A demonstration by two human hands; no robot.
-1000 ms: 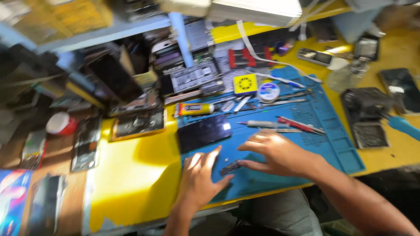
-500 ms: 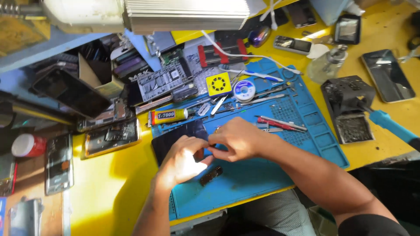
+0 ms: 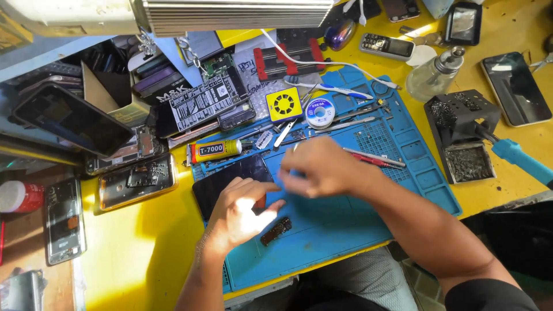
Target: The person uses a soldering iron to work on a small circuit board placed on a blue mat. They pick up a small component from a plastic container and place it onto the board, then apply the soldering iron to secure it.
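Observation:
A dark phone (image 3: 227,178) lies face up on the blue repair mat (image 3: 368,213). My left hand (image 3: 239,213) rests on its near right corner, fingers spread over the glass. My right hand (image 3: 322,167) hovers just right of the phone, blurred, fingers curled; whether it pinches anything I cannot tell. A small dark circuit part (image 3: 276,231) lies on the mat just below my left hand. A yellow tube of glue (image 3: 214,151) lies beyond the phone.
Tweezers and a red-handled tool (image 3: 374,159) lie on the mat's right half. A solder wick reel (image 3: 319,112) and yellow square pad (image 3: 284,104) sit further back. Opened phones (image 3: 135,183) crowd the left; a soldering iron stand (image 3: 461,138) stands right.
The view has steadied and come closer. Both hands moved up from the mat's near edge onto the dark phone; the small dark part now lies free below my left hand.

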